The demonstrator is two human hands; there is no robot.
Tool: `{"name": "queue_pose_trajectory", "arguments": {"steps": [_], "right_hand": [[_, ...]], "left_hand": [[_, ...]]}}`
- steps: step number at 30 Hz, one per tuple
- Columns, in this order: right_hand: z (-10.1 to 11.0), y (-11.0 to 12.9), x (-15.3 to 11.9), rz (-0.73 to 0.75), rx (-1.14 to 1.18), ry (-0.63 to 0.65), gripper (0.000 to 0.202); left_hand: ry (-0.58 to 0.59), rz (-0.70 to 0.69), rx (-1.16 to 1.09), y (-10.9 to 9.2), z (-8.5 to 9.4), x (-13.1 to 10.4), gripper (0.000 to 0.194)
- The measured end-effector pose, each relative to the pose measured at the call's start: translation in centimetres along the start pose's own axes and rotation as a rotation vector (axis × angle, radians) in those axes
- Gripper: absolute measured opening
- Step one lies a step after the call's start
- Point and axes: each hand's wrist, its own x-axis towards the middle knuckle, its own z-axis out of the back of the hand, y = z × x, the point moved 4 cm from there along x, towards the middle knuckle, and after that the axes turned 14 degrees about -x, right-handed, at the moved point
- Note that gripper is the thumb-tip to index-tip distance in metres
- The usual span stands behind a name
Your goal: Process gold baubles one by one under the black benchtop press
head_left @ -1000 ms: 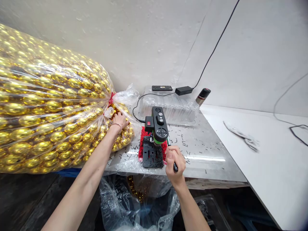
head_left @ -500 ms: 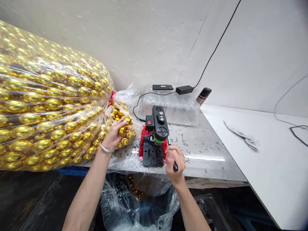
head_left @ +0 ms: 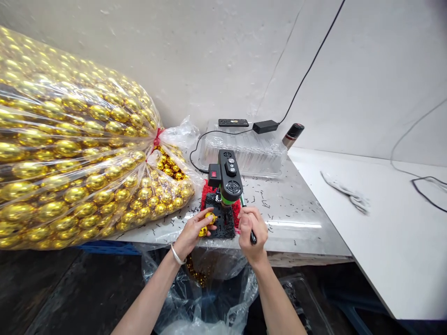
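My left hand (head_left: 191, 235) holds gold balls (head_left: 210, 218) in its fingers, at the left front edge of the black base plate of a small black press machine (head_left: 230, 179). The fist of my right hand (head_left: 253, 232) is closed round the black handle (head_left: 253, 238) of the machine's lever, right of the base. Under the machine lies a red mat (head_left: 208, 188) strewn with black bits. To the left, a big clear bag (head_left: 80, 153) full of gold balls is tied with a red tie, and a torn opening shows more balls.
Behind the machine, a clear plastic tray (head_left: 244, 156) bears a phone (head_left: 233, 123) and a black power adapter (head_left: 265, 126). A bottle (head_left: 292, 135) stands beside it. Gloves (head_left: 345, 191) lie on the white table (head_left: 384, 232). A clear bag (head_left: 206, 298) hangs below the front edge.
My left hand has moved right and nearer, from the bag's opening to the machine's base, with gold balls in it. My right hand keeps its hold on the handle. The view has shifted slightly.
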Motion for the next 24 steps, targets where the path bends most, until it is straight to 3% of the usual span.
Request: {"name": "queue_pose_trajectory", "arguments": {"steps": [3, 7, 12, 19, 24], "right_hand": [[-0.1, 0.0, 0.0, -0.001, 0.004, -0.004, 0.025], [0.0, 0.0, -0.1, 0.007, -0.012, -0.004, 0.025], [0.0, 0.0, -0.2, 0.019, -0.014, -0.008, 0.024], [-0.1, -0.2, -0.4, 0.002, 0.001, 0.001, 0.025], [-0.2, -0.3, -0.5, 0.001, 0.012, 0.006, 0.025]], "left_hand": [[-0.009, -0.121, 0.271, 0.0, 0.0, 0.8, 0.055], [-0.047, -0.301, 0.671, -0.6, -0.6, 1.7, 0.047], [-0.055, -0.368, 1.082, -1.5, -2.2, 1.7, 0.038], [0.044, -0.471, 1.210, -0.9, -3.5, 2.3, 0.037], [-0.044, -0.420, 1.135, -0.6, -2.7, 2.2, 0.040]]}}
